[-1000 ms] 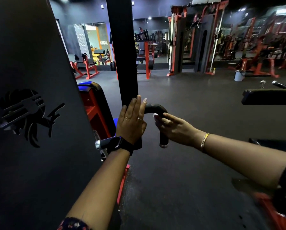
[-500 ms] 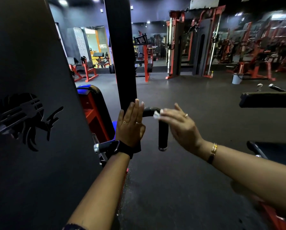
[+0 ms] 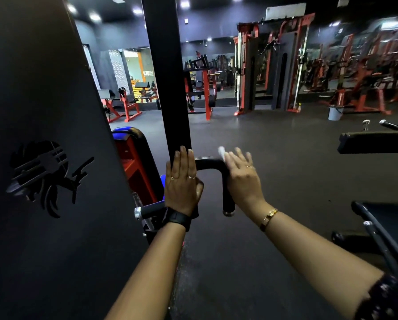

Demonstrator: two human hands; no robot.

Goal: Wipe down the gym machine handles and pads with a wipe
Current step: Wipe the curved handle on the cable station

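L hand (image 3: 181,183) flat, fingers straight & together, palm pressed on the matte black sq. upright (image 3: 168,77), holding nothing. R hand (image 3: 241,179) draped over the bend of the black tubular handle (image 3: 210,164), fingers splayed. Crumpled white wipe (image 3: 222,150) at the index tip, above that bend; blurred, can't tell if pinched or just pressed. Far back on the dark floor: pale round bucket (image 3: 334,113).

No legible text, black side panel (image 3: 34,93) carries only a wordless cut-out emblem (image 3: 43,176), far wall sign (image 3: 148,73) too blurred
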